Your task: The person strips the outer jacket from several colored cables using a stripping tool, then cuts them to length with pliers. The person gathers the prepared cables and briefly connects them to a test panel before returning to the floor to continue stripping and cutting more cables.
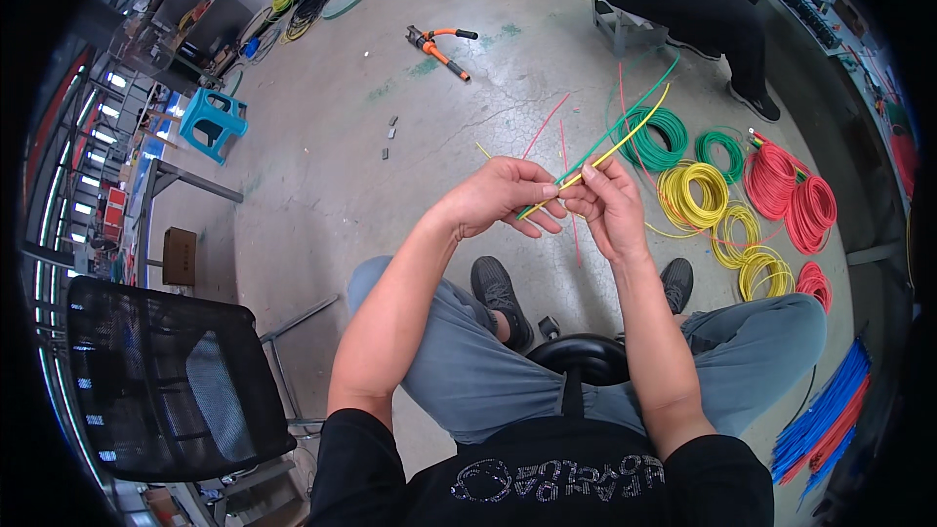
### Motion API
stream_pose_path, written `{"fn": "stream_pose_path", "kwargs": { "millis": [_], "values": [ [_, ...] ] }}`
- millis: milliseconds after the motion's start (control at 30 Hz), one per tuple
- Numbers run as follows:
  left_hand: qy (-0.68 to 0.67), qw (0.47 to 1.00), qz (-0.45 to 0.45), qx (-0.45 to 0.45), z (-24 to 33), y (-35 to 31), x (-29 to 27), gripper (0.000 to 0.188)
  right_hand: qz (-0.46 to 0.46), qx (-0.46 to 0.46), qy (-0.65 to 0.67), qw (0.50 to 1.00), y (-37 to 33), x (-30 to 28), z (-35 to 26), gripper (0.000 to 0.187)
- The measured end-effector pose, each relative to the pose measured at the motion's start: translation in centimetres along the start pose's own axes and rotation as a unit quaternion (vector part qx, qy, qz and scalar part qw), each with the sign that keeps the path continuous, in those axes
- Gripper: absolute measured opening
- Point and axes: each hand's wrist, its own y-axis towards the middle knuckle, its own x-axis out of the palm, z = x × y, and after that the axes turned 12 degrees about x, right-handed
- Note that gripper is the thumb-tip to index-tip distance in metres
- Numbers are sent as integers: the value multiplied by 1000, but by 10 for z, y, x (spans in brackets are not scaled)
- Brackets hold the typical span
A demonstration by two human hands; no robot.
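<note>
In front of my knees, both hands are raised close together over the floor. My left hand (501,197) pinches a green wire (597,143) and a yellow wire (641,123) near their lower ends. Fingers of my right hand (607,203) close on the same wires just to the right. From there the two wires slant up and to the right, the green one reaching farther. Thin pink-red wires (547,127) stick out around the hands; whether the fingers hold them too is unclear, as the grip hides it.
Coils of green wire (660,140), yellow wire (695,197) and red wire (768,182) lie on the right. Blue and red cut wires (822,415) are at lower right. An orange-handled tool (437,51), blue stool (213,123), black chair (166,381) and seated person (717,0) surround me.
</note>
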Motion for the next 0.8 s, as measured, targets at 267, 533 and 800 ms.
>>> {"fn": "stream_pose_path", "kwargs": {
  "millis": [267,533,800],
  "values": [
    [29,999,18,-12,-5,0,0,23,22,37,-31,999,-3,2,-1,14],
    [55,998,23,-16,-4,-6,1,22,21,51,-48,997,-7,4,-3,15],
    [128,991,45,-22,-26,-50,-10,19,40,-24,43,998,42,-43,-30,18]
  ]
}}
